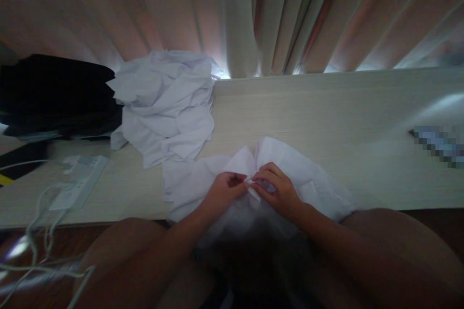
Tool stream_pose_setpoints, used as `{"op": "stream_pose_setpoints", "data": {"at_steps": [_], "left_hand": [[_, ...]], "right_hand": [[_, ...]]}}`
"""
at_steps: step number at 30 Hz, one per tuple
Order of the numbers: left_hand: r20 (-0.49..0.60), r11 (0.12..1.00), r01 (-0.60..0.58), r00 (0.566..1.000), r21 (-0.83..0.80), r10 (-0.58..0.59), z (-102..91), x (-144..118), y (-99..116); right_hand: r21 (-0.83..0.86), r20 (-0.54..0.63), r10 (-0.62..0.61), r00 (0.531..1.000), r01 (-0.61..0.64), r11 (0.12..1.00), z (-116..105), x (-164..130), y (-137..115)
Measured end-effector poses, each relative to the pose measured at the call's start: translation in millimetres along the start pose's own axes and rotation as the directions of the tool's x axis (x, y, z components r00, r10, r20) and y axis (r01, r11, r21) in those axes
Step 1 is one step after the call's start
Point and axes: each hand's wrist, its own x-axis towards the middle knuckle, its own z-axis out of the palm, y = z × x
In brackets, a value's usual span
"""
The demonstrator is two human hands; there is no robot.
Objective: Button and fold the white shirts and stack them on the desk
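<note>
A white garment [290, 159], probably a shirt, lies crumpled over the front edge of the pale table and hangs down between my knees. My left hand [228, 187] pinches a small fold of its cloth from the left. From the right, my right hand [277, 188] grips the same spot between thumb and fingers. Both sets of fingertips nearly meet there. Whether a button sits between them is too small to tell. The lower part of the garment fades into shadow.
Behind on the left is a heap of white clothes [166, 106], beside a stack of black clothes [58, 91]. A white power strip [79, 183] with cables lies at the left front. A blurred-out flat object [438, 145] rests at the right. Curtains [239, 19] hang along the back edge.
</note>
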Motion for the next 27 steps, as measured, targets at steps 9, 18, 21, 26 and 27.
{"op": "stream_pose_setpoints", "data": {"at_steps": [9,18,21,26,27], "left_hand": [[0.015,0.998,0.036,0.999,-0.045,-0.036,0.4,0,-1],[-0.063,0.999,-0.039,0.997,-0.035,0.037,-1.0,3,-12],[-0.072,0.999,-0.042,0.997,-0.012,0.041,-1.0,3,-8],[-0.032,0.999,0.027,0.999,-0.035,-0.028,-0.6,2,-4],[-0.022,0.998,0.03,0.999,-0.05,-0.031,-0.7,3,-5]], "right_hand": [[-0.012,-0.034,-0.055,0.998,0.055,0.998,1,-1,2],[-0.046,-0.055,-0.09,0.994,0.088,0.995,0,1,-3],[-0.06,-0.046,-0.109,0.993,0.107,0.992,0,0,-3],[-0.074,-0.053,-0.118,0.992,0.114,0.991,0,-1,-2],[-0.075,-0.053,-0.115,0.992,0.11,0.991,0,-1,-2]]}}
